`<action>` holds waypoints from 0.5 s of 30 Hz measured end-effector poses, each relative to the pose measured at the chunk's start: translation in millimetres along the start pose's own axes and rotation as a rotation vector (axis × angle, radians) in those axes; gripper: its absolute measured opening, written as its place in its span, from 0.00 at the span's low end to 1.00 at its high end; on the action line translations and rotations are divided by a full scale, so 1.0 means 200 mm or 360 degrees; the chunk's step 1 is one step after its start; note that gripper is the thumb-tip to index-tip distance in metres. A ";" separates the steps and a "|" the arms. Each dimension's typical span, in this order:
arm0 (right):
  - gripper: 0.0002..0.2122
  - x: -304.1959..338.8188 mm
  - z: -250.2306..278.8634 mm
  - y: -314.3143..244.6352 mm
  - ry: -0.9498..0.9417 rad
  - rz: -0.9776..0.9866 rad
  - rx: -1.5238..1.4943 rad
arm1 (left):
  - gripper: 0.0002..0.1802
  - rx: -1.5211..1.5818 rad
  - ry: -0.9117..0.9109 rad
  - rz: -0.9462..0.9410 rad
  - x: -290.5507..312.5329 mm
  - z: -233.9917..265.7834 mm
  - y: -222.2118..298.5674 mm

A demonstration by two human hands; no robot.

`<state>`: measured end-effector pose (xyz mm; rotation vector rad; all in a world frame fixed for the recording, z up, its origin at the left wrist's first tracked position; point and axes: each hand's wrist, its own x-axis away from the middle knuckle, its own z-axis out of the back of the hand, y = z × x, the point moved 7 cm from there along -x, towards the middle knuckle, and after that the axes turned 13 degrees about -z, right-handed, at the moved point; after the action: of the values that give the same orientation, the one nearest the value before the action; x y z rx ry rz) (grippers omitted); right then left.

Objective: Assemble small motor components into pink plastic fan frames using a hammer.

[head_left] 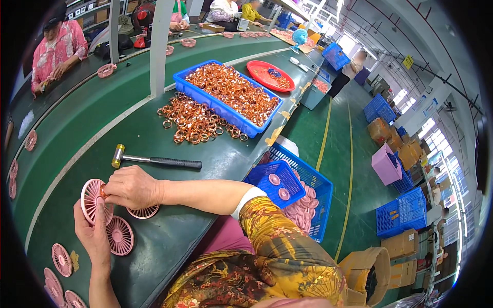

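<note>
The left hand (pixel 95 233) is gripping a pink fan grille (pixel 93 200) while the right hand (pixel 132 187) is pinching a copper coil (pixel 103 192) into its hub — several grilles (pixel 119 235) lying beside it are apparently waiting; beyond the hammer (pixel 156 162), loose coils (pixel 195 122) are remaining.

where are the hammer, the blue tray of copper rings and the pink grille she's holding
hammer (pixel 169 162): head view, on its black handle
blue tray of copper rings (pixel 215 106): head view, on its near blue wall
pink grille (pixel 92 197): head view, on its ribbed face, between the two hands

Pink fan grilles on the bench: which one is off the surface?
The pink grille held upright between left hand and right hand; the other grilles lie flat on the green bench.
</note>
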<state>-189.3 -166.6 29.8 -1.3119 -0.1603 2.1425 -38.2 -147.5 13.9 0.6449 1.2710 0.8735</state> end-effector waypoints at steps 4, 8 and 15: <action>0.08 0.00 -0.01 0.00 -0.0024 -0.0021 0.0026 | 0.13 0.0081 0.0045 0.0004 0.00 0.01 -0.02; 0.08 -0.02 -0.02 -0.04 0.0013 0.0016 -0.0002 | 0.13 0.0166 0.0131 0.0016 0.02 0.07 -0.04; 0.07 -0.04 0.06 -0.03 0.0065 0.0010 -0.0013 | 0.19 -0.0067 0.0151 0.0075 -0.03 0.05 -0.04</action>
<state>-194.3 -162.9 43.8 -1.3619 -0.1486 2.1206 -26.6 -155.3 13.0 0.6083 1.3231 0.9770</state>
